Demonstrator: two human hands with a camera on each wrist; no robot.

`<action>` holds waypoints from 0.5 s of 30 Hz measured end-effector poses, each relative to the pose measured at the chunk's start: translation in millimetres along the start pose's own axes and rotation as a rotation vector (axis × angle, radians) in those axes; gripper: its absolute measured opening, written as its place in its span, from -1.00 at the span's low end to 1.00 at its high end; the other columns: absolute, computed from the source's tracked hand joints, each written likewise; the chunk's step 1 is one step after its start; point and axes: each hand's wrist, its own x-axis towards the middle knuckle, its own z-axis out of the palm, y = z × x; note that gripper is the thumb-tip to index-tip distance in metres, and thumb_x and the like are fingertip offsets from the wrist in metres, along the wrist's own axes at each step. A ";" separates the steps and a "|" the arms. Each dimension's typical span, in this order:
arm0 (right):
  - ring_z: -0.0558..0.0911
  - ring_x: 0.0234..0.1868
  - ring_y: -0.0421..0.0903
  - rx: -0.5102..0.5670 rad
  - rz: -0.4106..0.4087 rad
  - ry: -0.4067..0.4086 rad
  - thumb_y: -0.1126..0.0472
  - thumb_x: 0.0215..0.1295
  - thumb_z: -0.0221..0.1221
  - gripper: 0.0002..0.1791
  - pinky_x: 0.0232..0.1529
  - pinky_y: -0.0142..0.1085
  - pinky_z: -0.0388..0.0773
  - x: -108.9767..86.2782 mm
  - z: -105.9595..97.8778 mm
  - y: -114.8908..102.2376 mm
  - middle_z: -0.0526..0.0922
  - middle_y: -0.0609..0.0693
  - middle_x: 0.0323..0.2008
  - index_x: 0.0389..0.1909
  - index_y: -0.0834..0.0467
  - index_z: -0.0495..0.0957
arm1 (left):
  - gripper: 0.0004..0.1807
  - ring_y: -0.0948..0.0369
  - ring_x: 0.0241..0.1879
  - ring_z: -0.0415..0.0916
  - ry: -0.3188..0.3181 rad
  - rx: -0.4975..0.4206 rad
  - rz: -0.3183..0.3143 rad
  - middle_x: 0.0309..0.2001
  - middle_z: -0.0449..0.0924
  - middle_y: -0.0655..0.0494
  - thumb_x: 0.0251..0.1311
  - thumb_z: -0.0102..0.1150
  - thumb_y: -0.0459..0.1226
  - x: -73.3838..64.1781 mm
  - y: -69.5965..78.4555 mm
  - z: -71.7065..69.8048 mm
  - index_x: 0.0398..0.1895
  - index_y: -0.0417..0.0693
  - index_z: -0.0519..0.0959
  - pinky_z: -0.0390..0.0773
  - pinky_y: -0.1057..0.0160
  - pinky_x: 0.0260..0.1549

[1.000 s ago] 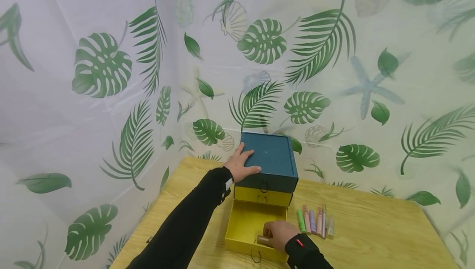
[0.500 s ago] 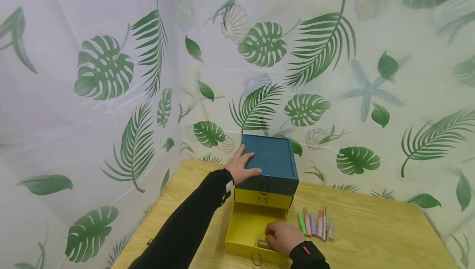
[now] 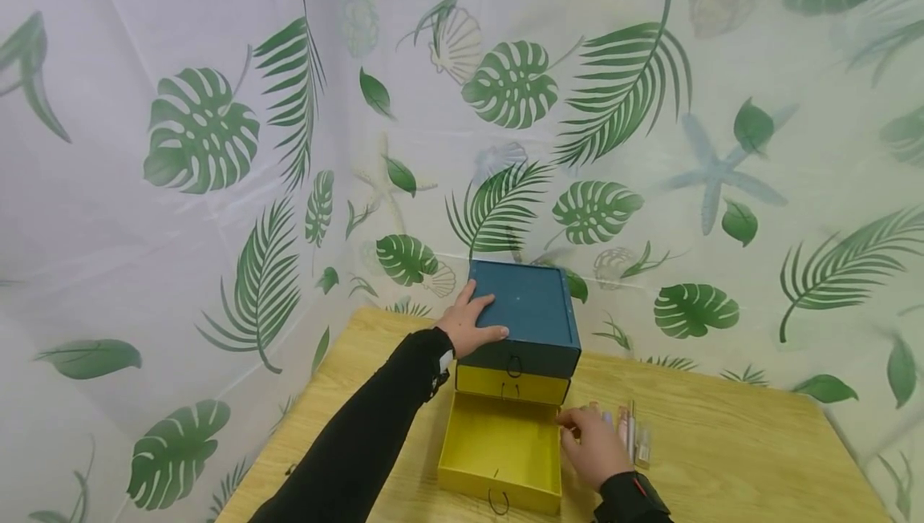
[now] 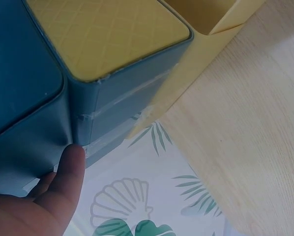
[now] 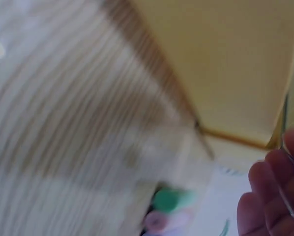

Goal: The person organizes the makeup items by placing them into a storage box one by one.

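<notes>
My left hand point(image 3: 472, 329) rests with spread fingers on the blue top of a small drawer box point(image 3: 527, 306), near its left edge. In the left wrist view, the thumb point(image 4: 71, 164) lies against the blue side. The bottom yellow drawer point(image 3: 498, 443) is pulled out, and no tube shows inside; the floor behind its front wall is hidden. My right hand point(image 3: 595, 447) is just right of this drawer, fingers loosely bent, and nothing is visible in them. Beside it several slim cosmetic tubes lie in a row, partly covered, including a pink tube point(image 3: 624, 424) and a clear tube point(image 3: 643, 443).
The box stands on a wooden table point(image 3: 736, 451), near a wall sheet point(image 3: 635, 122) with leaf prints. A second yellow drawer point(image 3: 512, 383) is almost fully pushed in above the pulled-out one. A green-capped tube point(image 5: 166, 200) shows in the right wrist view.
My right hand has left the drawer and moved right to its outer side, beside the row of tubes. The brownish tube it held in the drawer is out of sight. The left hand stays put.
</notes>
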 end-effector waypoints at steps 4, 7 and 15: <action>0.58 0.04 0.25 -0.071 0.048 0.036 0.31 0.41 0.15 -0.71 0.20 0.23 0.47 8.8 1.2 17.5 0.55 0.23 0.07 0.09 0.25 0.62 | -0.18 -0.25 0.52 -0.03 -0.001 -0.009 0.007 0.64 -0.34 -0.06 0.40 0.19 0.11 -1.4 -1.1 -1.0 0.61 0.05 0.16 0.29 -0.20 0.39; 0.56 0.06 0.34 -0.141 0.090 0.032 0.29 0.35 0.19 -0.64 0.09 0.24 0.54 15.3 3.2 25.2 0.48 0.34 0.13 0.13 0.30 0.59 | -0.18 -0.24 0.52 -0.03 0.005 -0.009 0.012 0.64 -0.34 -0.06 0.40 0.18 0.11 -0.3 -2.5 -1.2 0.60 0.05 0.16 0.29 -0.18 0.39; 0.45 0.22 0.39 -0.289 0.135 -0.039 0.24 0.35 0.21 -0.56 0.15 0.29 0.48 24.7 15.9 37.3 0.45 0.44 0.21 0.19 0.34 0.56 | -0.18 -0.23 0.53 -0.05 -0.004 -0.005 0.014 0.64 -0.35 -0.04 0.41 0.17 0.11 1.7 -3.4 0.4 0.61 0.06 0.15 0.27 -0.16 0.41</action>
